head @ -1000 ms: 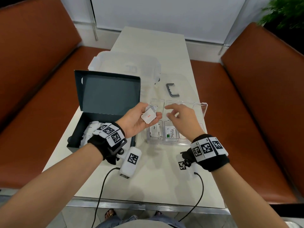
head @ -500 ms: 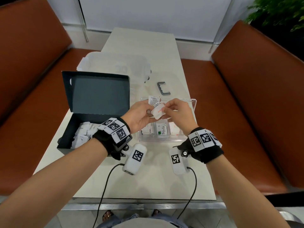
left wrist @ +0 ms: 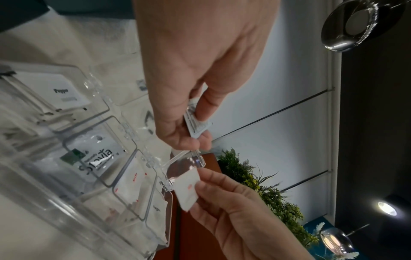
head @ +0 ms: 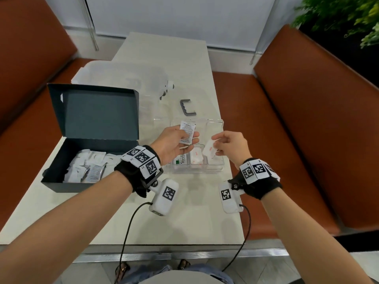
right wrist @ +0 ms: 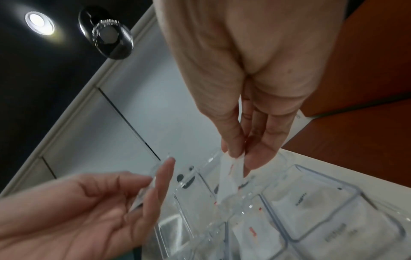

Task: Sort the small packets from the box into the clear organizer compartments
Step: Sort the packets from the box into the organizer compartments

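Note:
My left hand pinches a white packet with black print above the clear organizer. My right hand pinches a white packet with red print just over the organizer's right side. The front compartments hold a Stevia packet, a red-print packet and others. The dark box, lid raised, holds several white packets at the left.
A grey C-shaped handle piece lies behind the organizer. A large translucent tub stands behind the box. Brown benches flank the narrow white table. Cables run from both wrist cameras over the table's near edge.
My hands met over the organizer, and my right hand took the red-print packet from my left. They have now drawn apart, my left keeping the black-print packet.

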`<state>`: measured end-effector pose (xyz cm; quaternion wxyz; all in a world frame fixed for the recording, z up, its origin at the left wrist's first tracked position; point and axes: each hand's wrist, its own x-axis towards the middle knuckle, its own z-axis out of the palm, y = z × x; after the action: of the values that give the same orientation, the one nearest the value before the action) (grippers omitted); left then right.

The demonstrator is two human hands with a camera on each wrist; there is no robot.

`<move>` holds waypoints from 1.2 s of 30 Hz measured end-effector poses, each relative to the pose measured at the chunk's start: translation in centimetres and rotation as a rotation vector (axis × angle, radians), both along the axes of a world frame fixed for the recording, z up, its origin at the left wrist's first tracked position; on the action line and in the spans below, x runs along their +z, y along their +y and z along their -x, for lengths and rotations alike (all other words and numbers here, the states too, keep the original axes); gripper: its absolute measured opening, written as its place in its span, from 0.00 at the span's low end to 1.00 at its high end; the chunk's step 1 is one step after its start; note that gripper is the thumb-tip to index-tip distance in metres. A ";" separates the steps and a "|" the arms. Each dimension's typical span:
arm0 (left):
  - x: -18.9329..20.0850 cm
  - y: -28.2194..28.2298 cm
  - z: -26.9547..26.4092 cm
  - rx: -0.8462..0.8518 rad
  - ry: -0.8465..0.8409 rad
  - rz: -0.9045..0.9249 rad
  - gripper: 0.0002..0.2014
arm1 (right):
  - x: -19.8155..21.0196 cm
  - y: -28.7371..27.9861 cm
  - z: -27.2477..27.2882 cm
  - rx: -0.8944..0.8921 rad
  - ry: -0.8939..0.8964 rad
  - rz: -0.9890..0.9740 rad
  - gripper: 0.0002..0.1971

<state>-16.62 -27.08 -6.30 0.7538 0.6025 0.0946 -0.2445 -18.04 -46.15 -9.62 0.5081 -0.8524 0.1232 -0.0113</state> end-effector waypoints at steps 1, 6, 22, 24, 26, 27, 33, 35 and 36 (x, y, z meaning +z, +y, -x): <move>-0.1 -0.2 0.1 0.012 0.000 -0.006 0.13 | -0.1 0.2 -0.3 0.023 0.016 0.022 0.09; -0.4 -0.1 0.6 0.056 0.007 0.000 0.12 | -0.7 1.7 -2.0 0.226 0.077 0.202 0.07; -1.1 3.7 0.7 0.097 0.027 0.026 0.10 | -2.2 3.3 -3.1 0.638 0.013 0.897 0.14; -1.2 3.8 0.6 0.087 0.029 0.032 0.10 | -2.1 3.5 -3.1 0.695 0.020 0.998 0.17; -1.1 3.9 0.6 0.075 0.024 0.039 0.10 | -2.3 3.5 -3.2 0.709 0.028 1.045 0.19; -1.1 3.9 0.5 0.070 0.020 0.040 0.10 | -2.4 3.5 -3.3 0.715 0.039 1.059 0.20; -0.9 4.2 0.5 0.077 0.018 0.049 0.10 | -3.0 3.3 -3.3 0.684 0.049 1.030 0.17; -0.9 4.4 0.5 0.080 0.022 0.055 0.10 | -3.0 3.2 -3.4 0.669 0.059 0.998 0.16; -0.9 4.4 0.5 0.080 0.024 0.055 0.10 | -3.0 3.1 -3.4 0.666 0.068 0.983 0.16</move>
<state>-17.07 -22.66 -7.21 0.7782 0.5741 0.1209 -0.2239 -14.59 -43.06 -12.63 0.0257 -0.9803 -0.1546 0.1202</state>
